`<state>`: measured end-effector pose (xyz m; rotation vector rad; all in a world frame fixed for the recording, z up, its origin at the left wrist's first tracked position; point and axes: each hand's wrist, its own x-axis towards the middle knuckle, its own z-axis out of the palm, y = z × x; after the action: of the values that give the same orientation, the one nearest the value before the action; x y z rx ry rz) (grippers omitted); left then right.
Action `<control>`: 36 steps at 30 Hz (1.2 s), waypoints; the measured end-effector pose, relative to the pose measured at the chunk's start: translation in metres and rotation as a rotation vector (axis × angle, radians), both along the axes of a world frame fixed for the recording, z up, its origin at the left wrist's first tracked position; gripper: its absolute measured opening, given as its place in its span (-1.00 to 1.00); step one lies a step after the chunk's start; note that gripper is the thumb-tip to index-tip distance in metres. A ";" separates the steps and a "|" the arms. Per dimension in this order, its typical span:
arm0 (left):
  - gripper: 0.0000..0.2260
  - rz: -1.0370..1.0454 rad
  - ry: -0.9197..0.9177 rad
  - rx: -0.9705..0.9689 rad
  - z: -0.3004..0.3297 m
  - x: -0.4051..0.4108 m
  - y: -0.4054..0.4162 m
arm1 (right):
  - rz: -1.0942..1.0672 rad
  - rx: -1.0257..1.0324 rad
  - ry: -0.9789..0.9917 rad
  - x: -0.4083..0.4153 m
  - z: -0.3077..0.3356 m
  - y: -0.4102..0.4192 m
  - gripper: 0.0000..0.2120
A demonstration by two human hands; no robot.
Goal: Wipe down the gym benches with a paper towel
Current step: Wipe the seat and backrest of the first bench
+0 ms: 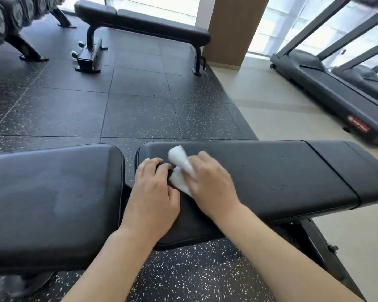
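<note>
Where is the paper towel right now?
In the head view, the paper towel lies on the near bench's long pad, near its left end, pressed under the right hand with the left hand just beside it.

Two benches [271, 175] [140, 25] (one far), two hands [153, 192] [212, 182], one paper towel [179, 164], two treadmills [336, 94] [367, 77]

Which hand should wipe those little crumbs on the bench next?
The right hand, probably. It already presses the paper towel on the bench pad, and the specks lie on its side. The left hand is farther away.
</note>
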<state>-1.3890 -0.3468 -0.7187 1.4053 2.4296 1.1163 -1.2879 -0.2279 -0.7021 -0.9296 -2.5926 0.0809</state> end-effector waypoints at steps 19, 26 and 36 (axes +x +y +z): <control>-0.72 0.172 -0.102 0.056 0.001 -0.047 0.026 | 0.128 -0.166 0.065 -0.002 0.006 0.032 -0.85; -0.75 0.149 -0.078 0.034 0.002 -0.042 0.032 | -0.379 -0.070 0.046 -0.014 0.008 0.089 -0.74; -0.89 0.145 -0.234 0.067 0.008 -0.057 0.024 | 0.157 -0.186 0.055 -0.002 0.012 -0.017 -0.86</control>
<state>-1.4460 -0.3226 -0.7105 1.0595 2.3755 1.3232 -1.2895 -0.2447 -0.6905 -0.7712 -2.6356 0.3904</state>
